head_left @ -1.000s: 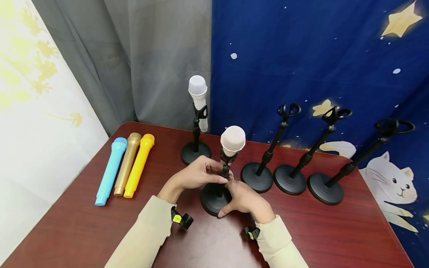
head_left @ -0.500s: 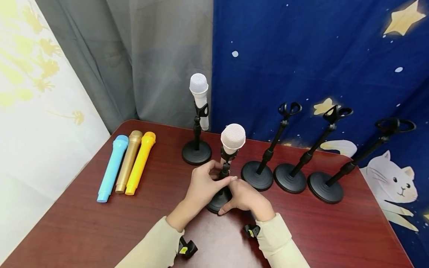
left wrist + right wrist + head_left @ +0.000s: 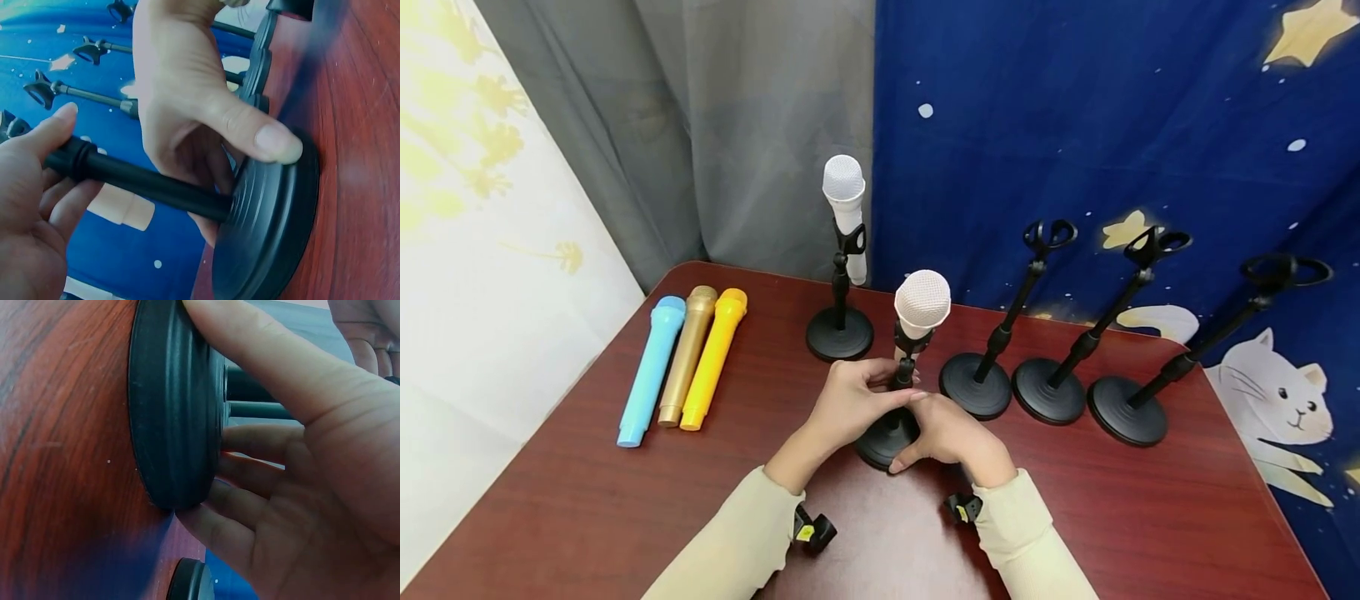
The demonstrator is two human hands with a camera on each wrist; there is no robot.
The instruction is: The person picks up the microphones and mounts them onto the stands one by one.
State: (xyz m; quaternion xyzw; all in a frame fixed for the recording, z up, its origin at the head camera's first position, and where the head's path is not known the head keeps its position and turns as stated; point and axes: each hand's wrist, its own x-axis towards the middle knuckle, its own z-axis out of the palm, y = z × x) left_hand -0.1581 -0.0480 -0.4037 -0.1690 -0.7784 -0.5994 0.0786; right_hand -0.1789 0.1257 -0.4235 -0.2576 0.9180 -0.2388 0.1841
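Note:
A white microphone (image 3: 922,302) sits in the clip of a black desktop stand at the table's middle. My left hand (image 3: 850,402) grips the stand's pole (image 3: 156,184), thumb and fingers at the collar below the microphone. Down at the round black base (image 3: 175,412), my right hand (image 3: 951,435) holds the rim between thumb and fingers. The base rests on the table. In the head view both hands hide much of the pole. Behind stands another white microphone (image 3: 844,187) in a like stand.
Blue (image 3: 652,367), gold (image 3: 688,354) and yellow (image 3: 715,358) microphones lie side by side on the left of the red-brown table (image 3: 587,492). Three microphone stands with bare clips, near (image 3: 976,385), middle (image 3: 1049,390) and far right (image 3: 1127,410), line the right. Curtains (image 3: 782,125) hang behind.
My left hand has shifted its hold on the pole, its wrist dipping toward me and then rising partway back. The right hand keeps its hold on the base.

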